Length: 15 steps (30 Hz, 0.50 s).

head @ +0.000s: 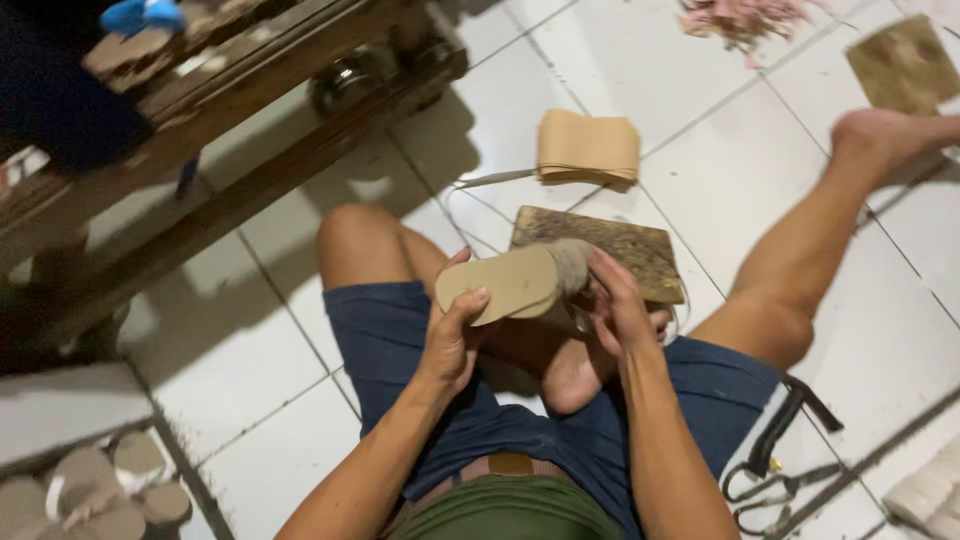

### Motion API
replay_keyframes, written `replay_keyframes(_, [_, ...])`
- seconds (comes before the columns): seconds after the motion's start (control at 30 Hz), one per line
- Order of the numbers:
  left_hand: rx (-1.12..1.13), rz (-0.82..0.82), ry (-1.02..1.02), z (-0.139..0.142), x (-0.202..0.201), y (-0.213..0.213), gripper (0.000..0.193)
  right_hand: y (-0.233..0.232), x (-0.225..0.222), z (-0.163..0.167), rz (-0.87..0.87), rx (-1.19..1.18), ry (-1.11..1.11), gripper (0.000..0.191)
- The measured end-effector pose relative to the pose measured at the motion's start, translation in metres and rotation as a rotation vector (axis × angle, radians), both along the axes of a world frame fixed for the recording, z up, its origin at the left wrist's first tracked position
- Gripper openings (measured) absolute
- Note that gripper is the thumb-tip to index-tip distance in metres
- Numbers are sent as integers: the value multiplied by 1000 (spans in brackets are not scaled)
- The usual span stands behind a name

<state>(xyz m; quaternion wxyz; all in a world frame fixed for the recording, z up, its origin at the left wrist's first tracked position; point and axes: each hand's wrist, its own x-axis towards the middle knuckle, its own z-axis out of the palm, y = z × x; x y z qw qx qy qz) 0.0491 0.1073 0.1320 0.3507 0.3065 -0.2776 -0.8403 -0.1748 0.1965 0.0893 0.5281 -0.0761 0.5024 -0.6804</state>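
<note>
over lap, left hand [452, 335] and right hand [620, 310] grip sole [505, 283].

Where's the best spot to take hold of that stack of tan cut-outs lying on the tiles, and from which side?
Grip the stack of tan cut-outs across its short width, near the middle, coming from above. It lies flat on the white tiled floor with loose layers, so pinching both long edges together likely keeps them aligned. Avoid the left end, where a thin strip pokes out.

right hand [620, 305] fingers hidden behind sole [510, 283] | scissors [765, 490] blurred
</note>
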Motion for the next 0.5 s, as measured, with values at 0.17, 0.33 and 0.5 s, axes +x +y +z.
replay_keyframes(0.17, [16,33,138,11,22,-3,94,18,28,12,-7,-247,-62,56])
replay_keyframes(0.33, [-24,-59,262,21,35,-12,96,29,42,32,-26,-405,-13,60])
replay_keyframes(0.5, [-6,-29,253,29,48,-8,94,28,54,45,-52,-245,128,67])
